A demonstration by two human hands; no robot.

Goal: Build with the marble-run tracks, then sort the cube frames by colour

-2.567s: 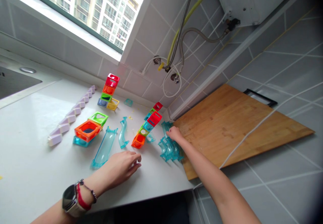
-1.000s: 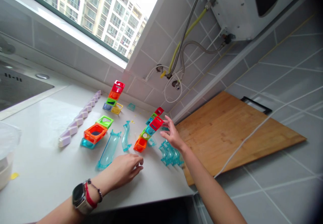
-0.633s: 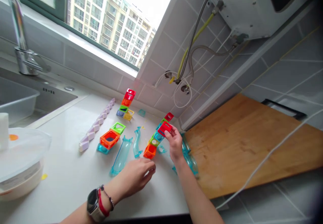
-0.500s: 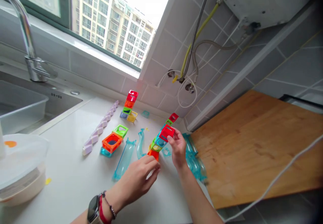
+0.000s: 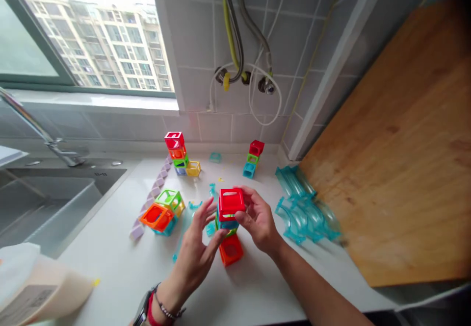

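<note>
A tower of hollow cube blocks stands before me: a red block [image 5: 231,203] on top, blue and green ones under it, and an orange block [image 5: 231,250] at the front base. My right hand [image 5: 259,223] pinches the red block from the right, thumb in front and fingers behind. Around the tower's left side curves my left hand [image 5: 198,240], its thumb against the blue and green blocks; its far fingertips are partly hidden. Left of it sits a cluster with an orange frame block [image 5: 157,217] and a green block [image 5: 170,198]. A clear teal track piece [image 5: 186,225] lies partly behind my left hand.
Toward the wall stand two smaller stacks, one topped by a red block [image 5: 174,140], another by a red block [image 5: 256,147]. Clear teal tracks [image 5: 307,218] lie right, beside a wooden board [image 5: 390,169]. A lilac zigzag strip [image 5: 151,196], sink [image 5: 106,181] and tub [image 5: 47,287] are left.
My view has turned right and downward. My left hand has come up from beside the orange base to around the tower's upper part. My right hand keeps the red block, now atop the tower.
</note>
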